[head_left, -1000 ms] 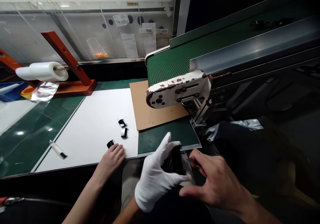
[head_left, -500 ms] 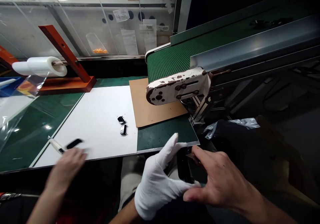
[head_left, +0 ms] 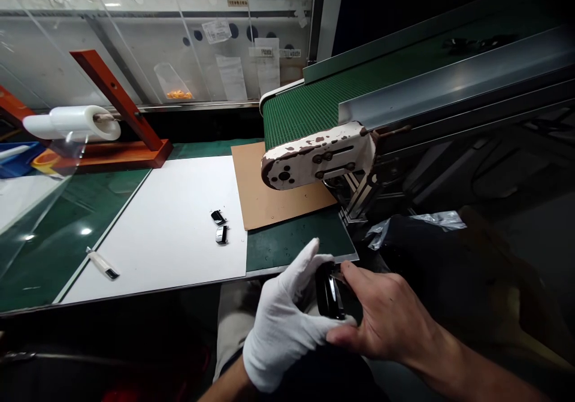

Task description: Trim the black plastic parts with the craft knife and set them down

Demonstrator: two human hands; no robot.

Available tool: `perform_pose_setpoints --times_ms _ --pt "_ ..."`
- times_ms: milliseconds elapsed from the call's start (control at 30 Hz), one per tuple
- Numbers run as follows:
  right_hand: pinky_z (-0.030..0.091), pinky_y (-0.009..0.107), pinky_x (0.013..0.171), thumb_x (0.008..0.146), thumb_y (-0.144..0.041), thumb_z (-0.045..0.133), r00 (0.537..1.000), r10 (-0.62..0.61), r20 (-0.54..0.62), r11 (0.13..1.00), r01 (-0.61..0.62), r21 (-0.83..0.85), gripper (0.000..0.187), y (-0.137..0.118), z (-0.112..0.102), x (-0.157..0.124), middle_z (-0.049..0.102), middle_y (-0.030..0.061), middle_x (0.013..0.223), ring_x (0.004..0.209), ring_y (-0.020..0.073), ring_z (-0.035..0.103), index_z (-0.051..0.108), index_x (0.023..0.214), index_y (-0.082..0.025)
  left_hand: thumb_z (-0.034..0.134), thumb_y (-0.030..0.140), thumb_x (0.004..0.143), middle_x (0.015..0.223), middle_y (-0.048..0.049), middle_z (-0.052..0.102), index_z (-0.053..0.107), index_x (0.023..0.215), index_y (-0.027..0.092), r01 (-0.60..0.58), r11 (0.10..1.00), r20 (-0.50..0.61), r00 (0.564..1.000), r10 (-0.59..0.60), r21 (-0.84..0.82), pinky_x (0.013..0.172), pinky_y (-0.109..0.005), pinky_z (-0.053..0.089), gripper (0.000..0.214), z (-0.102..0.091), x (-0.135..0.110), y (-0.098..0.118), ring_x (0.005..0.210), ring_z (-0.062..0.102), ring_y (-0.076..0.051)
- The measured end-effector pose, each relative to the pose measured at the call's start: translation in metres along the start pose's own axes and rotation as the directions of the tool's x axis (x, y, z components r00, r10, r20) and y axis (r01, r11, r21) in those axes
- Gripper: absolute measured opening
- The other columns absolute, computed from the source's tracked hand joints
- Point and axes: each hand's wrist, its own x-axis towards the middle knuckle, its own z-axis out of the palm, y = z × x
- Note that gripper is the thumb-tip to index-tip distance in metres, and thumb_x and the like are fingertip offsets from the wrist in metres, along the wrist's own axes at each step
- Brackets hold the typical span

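Observation:
My left hand (head_left: 287, 318), in a white glove, holds a glossy black plastic part (head_left: 330, 291) between its thumb and fingers, in front of the table's near edge. My bare right hand (head_left: 390, 312) is closed close against the part's right side. Its index finger is by the part's upper end and its thumb by the lower end, next to the gloved thumb. A thin object seems to show between the right fingers, too hidden to name. Two small glossy black pieces, one (head_left: 218, 217) behind the other (head_left: 221, 235), lie on the white sheet (head_left: 179, 210).
A white-handled cutter (head_left: 103, 264) lies at the sheet's left edge. Behind are a clear film roll (head_left: 76, 122) on a wooden stand (head_left: 117, 99) and a blue bin (head_left: 20, 157). A green conveyor belt (head_left: 305, 111) reaches over a cardboard sheet (head_left: 274, 204) on the right.
Another person's hand at the left has gone from view, and the dark piece beside it is no longer on the sheet. The part in my gloved hand has tilted slightly, showing a shiny face.

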Motion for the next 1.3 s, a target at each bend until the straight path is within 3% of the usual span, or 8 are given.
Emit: perform_pose_setpoints --times_ms 133,433,833,1067,1300 --pt "0.035 0.029 0.041 0.082 -0.079 0.012 1.0 -0.011 -0.028 0.998 0.009 -0.06 0.082 0.001 0.005 0.0 0.06 0.0055 0.052 0.043 0.019 0.06 0.059 0.071 -0.014 0.089 0.015 0.058 0.114 0.0025 0.07 0.056 0.129 0.034 -0.006 0.998 -0.006 1.0 0.005 -0.059 0.099 -0.022 0.05 0.08 -0.002 -0.001 -0.003 0.106 0.066 -0.018" --pt "0.034 0.03 0.039 0.088 -0.071 0.005 0.978 -0.115 -0.176 0.984 0.087 -0.157 0.087 0.001 0.009 0.006 0.064 0.0086 0.053 0.043 0.0186 0.062 0.065 0.067 -0.011 0.087 0.003 0.054 0.116 0.0004 0.07 0.056 0.13 0.031 0.025 0.999 -0.083 0.996 -0.021 0.048 0.101 -0.026 0.049 0.086 -0.006 -0.001 -0.01 0.106 0.066 -0.019" --pt "0.031 0.03 0.04 0.092 -0.067 0.01 0.971 -0.159 -0.176 0.972 0.123 -0.201 0.082 0.006 0.021 0.005 0.057 0.0041 0.047 0.041 0.0161 0.059 0.063 0.065 -0.011 0.087 0.003 0.053 0.117 0.0017 0.069 0.059 0.127 0.032 0.096 0.995 -0.129 0.987 -0.094 0.015 0.101 -0.023 0.048 0.084 -0.012 0.0 -0.017 0.11 0.064 -0.018" --pt "0.029 0.029 0.041 0.093 -0.066 0.012 0.962 -0.185 -0.203 0.966 0.14 -0.217 0.077 0.005 0.022 0.007 0.054 0.002 0.045 0.038 0.0132 0.053 0.059 0.06 -0.015 0.088 0.004 0.053 0.117 -0.002 0.069 0.057 0.129 0.029 0.127 0.992 -0.156 0.98 -0.123 0.019 0.103 -0.033 0.048 0.086 -0.014 -0.002 -0.021 0.11 0.064 -0.023" --pt "0.029 0.027 0.042 0.094 -0.063 0.018 0.972 -0.165 -0.168 0.985 0.154 -0.073 0.068 0.005 0.025 0.008 0.051 0.0004 0.045 0.038 0.0116 0.05 0.053 0.057 -0.018 0.09 0.007 0.05 0.115 -0.0035 0.069 0.06 0.125 0.029 0.175 0.981 -0.2 0.962 -0.188 -0.083 0.098 -0.031 0.05 0.084 -0.013 0.002 -0.02 0.108 0.064 -0.024"
